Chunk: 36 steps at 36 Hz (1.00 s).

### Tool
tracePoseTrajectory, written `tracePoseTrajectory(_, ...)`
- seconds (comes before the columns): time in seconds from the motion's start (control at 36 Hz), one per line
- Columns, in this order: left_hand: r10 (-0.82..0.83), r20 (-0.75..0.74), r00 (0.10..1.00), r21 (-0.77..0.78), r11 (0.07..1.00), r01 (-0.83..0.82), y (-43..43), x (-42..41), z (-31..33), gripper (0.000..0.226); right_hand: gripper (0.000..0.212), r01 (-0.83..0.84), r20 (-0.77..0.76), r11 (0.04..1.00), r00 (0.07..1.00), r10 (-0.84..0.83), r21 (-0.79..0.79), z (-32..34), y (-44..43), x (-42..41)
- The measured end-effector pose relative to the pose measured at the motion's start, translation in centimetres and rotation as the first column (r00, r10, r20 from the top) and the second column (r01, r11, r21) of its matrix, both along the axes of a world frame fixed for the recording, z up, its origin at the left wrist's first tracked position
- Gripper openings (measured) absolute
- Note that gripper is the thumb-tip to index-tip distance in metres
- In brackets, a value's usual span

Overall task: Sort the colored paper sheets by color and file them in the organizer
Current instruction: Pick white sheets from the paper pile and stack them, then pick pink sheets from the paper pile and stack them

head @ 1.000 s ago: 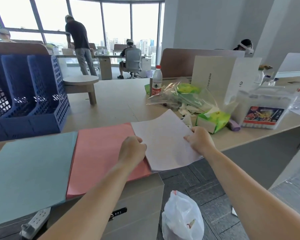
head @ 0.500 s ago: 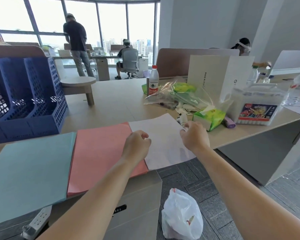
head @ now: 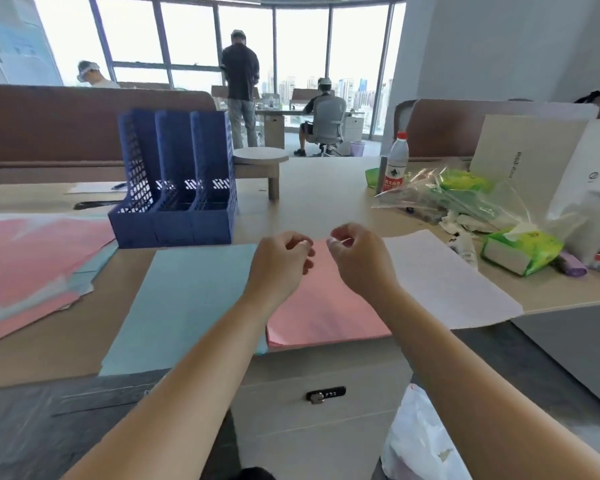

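Three sorted piles lie side by side on the desk: a light blue stack (head: 184, 303), a pink stack (head: 321, 306) and a white stack (head: 444, 282). My left hand (head: 278, 261) and my right hand (head: 357, 258) hover over the far end of the pink stack, fingers loosely curled, holding nothing. The blue mesh organizer (head: 177, 188) with three slots stands behind the light blue stack. A mixed heap of pink and blue sheets (head: 32, 268) lies at the left.
A water bottle (head: 395, 164), a plastic bag of items (head: 444, 199), a green tissue pack (head: 520, 247) and a white box (head: 527, 161) crowd the desk's right side. A drawer unit (head: 326, 396) and a white bag (head: 420, 441) sit below the desk edge. People work at far desks.
Both hands let go of the white sheet, which now lies flat on the desk, and moved left over the pink stack. The view swung left, bringing the mixed heap into sight.
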<state>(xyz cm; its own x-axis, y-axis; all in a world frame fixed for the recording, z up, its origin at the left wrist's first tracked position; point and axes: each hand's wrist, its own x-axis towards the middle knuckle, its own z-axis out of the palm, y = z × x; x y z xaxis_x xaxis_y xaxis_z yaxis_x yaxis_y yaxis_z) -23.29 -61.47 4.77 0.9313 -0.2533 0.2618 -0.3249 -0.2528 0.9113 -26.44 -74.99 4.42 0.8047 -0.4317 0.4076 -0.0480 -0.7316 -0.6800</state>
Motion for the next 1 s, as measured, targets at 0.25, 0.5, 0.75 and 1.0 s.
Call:
tracePoseTrajectory(0.25,0.223,-0.029,0.974,-0.078,0.971,-0.225,14.7,3.9,-0.7,0.021,0.018,-0.167,0.037,0.984,0.986,0.165,0.063,-0.8,14.6,7.3)
tracePoseTrajectory(0.5,0.406,-0.066,0.912,-0.110,0.905,-0.411,30.6,5.6,-2.5,0.023,0.019,-0.372,0.046,0.919,0.928,0.369,0.133,-2.3,30.0,11.8)
tracePoseTrajectory(0.75,0.543,-0.016,0.840,-0.027,0.839,-0.543,42.5,6.5,-2.6,0.022,0.018,-0.516,0.014,0.837,0.853,0.522,0.185,-3.0,42.5,14.1)
tracePoseTrajectory(1.0,0.596,-0.024,0.803,0.063,0.802,-0.593,51.5,6.7,-2.6,0.021,0.020,-0.587,-0.037,0.796,0.801,0.597,0.145,-2.1,50.8,16.1)
